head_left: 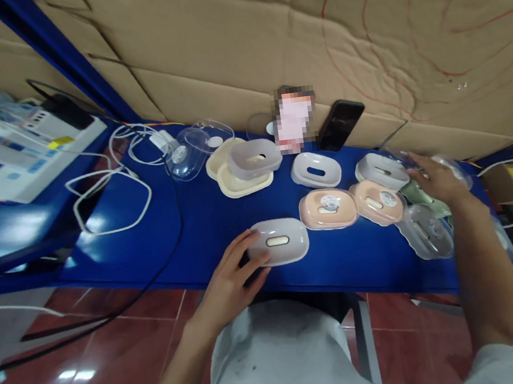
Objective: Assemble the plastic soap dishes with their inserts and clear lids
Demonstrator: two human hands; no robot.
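Your grey dish (292,251) lies on the blue table (205,229), near the edge closest to you, with a cream insert (277,241) filling its slot and no clear cover visible on it. Your left hand (244,265) is bent over the dish's left end, fingers touching it; you may be only steadying it, since a firm grip cannot be made out. Your right hand (435,177) reaches well to the right of the dish, down among a green piece (430,199) and clear plastic; you cannot tell here whether it grips anything.

Just right of the dish, two peach boxes (326,219) sit with inserts and round stickers, apparently covered, so you can judge them the furthest along. Farther right of the dish, a grey box (424,246) also appears covered.

What looks unfinished: beyond the dish and to its right, a grey tray (298,173) has a bare slot; behind the dish, another grey tray rests on cream trays (246,187); beyond the dish and to its left lie loose clear covers (192,168). By this judgement, your dish is partway, fitted with its insert but uncovered.
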